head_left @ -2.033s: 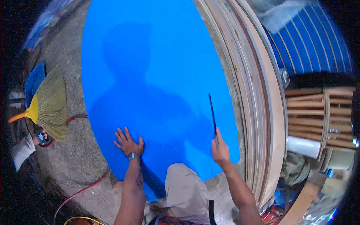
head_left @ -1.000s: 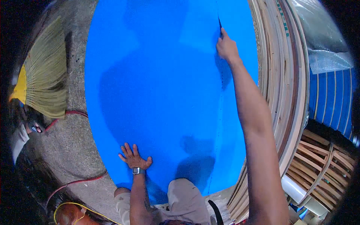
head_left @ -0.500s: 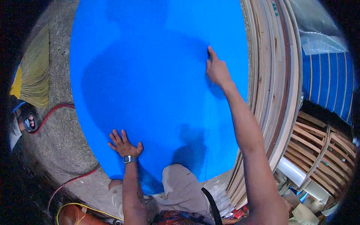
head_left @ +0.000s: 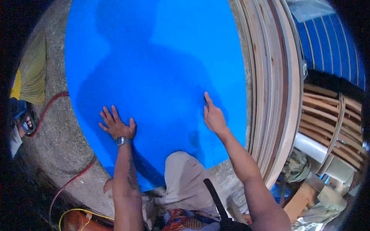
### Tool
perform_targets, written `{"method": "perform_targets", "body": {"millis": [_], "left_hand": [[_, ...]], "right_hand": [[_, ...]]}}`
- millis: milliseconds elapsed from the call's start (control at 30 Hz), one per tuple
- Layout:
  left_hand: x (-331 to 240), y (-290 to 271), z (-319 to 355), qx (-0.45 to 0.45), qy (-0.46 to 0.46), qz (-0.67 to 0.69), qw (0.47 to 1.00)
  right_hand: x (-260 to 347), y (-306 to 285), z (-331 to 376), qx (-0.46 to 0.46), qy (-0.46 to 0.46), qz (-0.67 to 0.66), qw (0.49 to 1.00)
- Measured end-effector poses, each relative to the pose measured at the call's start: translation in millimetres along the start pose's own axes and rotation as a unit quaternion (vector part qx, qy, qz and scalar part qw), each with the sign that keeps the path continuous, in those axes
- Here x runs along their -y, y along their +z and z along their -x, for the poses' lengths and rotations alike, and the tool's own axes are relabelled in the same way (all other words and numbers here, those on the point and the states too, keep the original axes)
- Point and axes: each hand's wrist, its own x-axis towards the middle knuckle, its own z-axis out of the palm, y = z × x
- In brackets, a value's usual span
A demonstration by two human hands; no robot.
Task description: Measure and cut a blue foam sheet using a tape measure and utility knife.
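Note:
A large bright blue sheet (head_left: 154,57) lies flat on the concrete floor in front of me. My left hand (head_left: 116,125) rests flat on it with the fingers spread and a watch on the wrist. Farther right, my right hand (head_left: 212,115) presses down on the sheet with the index finger stretched forward along a thin dark tool (head_left: 204,102), most of which the hand hides. A faint straight line runs along the sheet past that hand. My knee (head_left: 185,173) in light trousers rests on the sheet's near edge.
A stack of long wooden boards (head_left: 269,96) borders the sheet on the right, with wooden frames (head_left: 327,111) and blue corrugated sheeting (head_left: 331,50) beyond. A straw broom (head_left: 29,77) and a red cable (head_left: 50,107) lie on the concrete at the left.
My right hand has drawn back from the far part of the sheet toward me along its right side. The left hand stays flat on the sheet.

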Motion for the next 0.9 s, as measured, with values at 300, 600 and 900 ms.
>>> {"method": "perform_targets", "body": {"millis": [300, 600, 900], "left_hand": [[-4, 20, 4, -0.067, 0.032, -0.031, 0.997], [7, 25, 0, -0.152, 0.068, -0.065, 0.984], [19, 33, -1, -0.129, 0.064, -0.102, 0.984]], "right_hand": [[-15, 7, -5, -0.030, 0.013, 0.028, 0.999], [-47, 38, 114, 0.016, 0.046, 0.044, 0.998], [-100, 90, 327, 0.130, 0.149, 0.009, 0.980]]}}
